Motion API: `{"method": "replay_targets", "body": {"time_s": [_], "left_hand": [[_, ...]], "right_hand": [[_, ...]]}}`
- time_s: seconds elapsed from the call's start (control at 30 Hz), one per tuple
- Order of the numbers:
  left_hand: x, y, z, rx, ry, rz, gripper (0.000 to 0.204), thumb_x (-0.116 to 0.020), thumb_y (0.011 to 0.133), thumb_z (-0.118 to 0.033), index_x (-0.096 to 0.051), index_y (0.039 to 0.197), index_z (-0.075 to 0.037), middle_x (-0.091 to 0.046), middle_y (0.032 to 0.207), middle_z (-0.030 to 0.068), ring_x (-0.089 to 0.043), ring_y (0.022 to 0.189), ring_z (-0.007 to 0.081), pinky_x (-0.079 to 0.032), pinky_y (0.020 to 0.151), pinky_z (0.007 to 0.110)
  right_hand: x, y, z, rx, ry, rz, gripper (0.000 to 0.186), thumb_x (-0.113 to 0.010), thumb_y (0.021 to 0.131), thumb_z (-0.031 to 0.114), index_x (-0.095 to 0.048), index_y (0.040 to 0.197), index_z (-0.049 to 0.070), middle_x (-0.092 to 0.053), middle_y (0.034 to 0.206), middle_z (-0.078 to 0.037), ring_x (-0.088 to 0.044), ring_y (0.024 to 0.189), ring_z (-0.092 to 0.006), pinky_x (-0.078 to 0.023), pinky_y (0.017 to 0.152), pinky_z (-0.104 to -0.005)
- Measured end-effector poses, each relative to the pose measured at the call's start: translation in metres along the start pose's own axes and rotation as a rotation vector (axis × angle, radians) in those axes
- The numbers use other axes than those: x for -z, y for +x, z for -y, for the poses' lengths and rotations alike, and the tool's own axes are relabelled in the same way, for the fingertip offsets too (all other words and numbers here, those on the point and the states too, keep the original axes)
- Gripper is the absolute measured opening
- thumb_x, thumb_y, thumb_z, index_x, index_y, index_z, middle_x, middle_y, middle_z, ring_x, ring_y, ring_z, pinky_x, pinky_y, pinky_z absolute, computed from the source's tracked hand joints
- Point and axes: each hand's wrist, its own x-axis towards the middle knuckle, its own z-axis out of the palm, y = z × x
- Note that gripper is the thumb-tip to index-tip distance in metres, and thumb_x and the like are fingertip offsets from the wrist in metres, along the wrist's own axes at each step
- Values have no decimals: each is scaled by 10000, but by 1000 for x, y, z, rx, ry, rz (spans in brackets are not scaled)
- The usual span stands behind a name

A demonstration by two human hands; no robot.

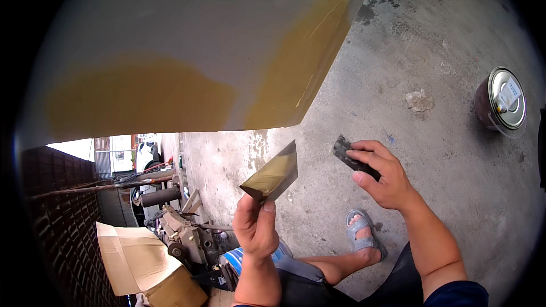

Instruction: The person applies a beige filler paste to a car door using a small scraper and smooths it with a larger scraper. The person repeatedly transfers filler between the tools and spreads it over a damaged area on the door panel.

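My left hand [257, 228] is closed on the lower corner of a flat metal putty knife [273, 171], whose face carries a smear of yellow-green putty. To its right, my right hand [382, 175] pinches a dark, flat, rectangular spreader [356, 158] between thumb and fingers. Both tools are apart from each other. Beyond them hangs a large grey panel [187, 17] with two yellow-brown patches, one at left [142, 96] and one along its right edge [301, 51]. Neither tool touches the panel.
A lidded metal bucket [483, 105] with a small tube on top stands at the right. A stone-like lump [420, 100] lies on the concrete floor [443, 153]. At lower left are greasy machine parts [185, 230] and a cardboard box [136, 258]. My sandalled foot [364, 233] is below.
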Motion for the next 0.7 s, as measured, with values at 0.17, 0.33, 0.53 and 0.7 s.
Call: {"method": "replay_targets", "body": {"time_s": [0.17,0.33,0.53,0.7], "left_hand": [[38,28,-7,26,-278,-28,534,-529,812,55,-466,1335,-34,-335,1451,264,-369,1335,346,-317,1082,490],[52,63,-14,-4,-185,76,630,-510,801,32,-372,1408,-61,-364,1436,244,-350,1344,374,-307,1096,515],[57,71,-13,-57,-257,120,574,-546,795,21,-434,1350,-70,-488,1336,158,-468,1235,313,-351,1070,489],[59,76,-6,-44,-266,153,619,-553,789,2,-398,1384,-71,-419,1398,188,-393,1305,343,-335,1081,488]], "right_hand": [[4,13,-21,-387,664,-63,427,-520,918,227,-489,1281,3,-569,1176,-104,-529,1090,-177,-408,952,-342],[17,67,-55,-368,789,-177,470,-499,942,314,-436,1328,53,-523,1193,-84,-488,1112,-172,-397,951,-356],[42,132,-44,-194,570,-297,541,-462,945,356,-390,1401,74,-467,1297,-81,-423,1230,-216,-353,1016,-391],[49,158,-37,-124,387,-369,521,-463,929,325,-447,1364,39,-428,1379,-132,-433,1265,-272,-347,1053,-356]]}}
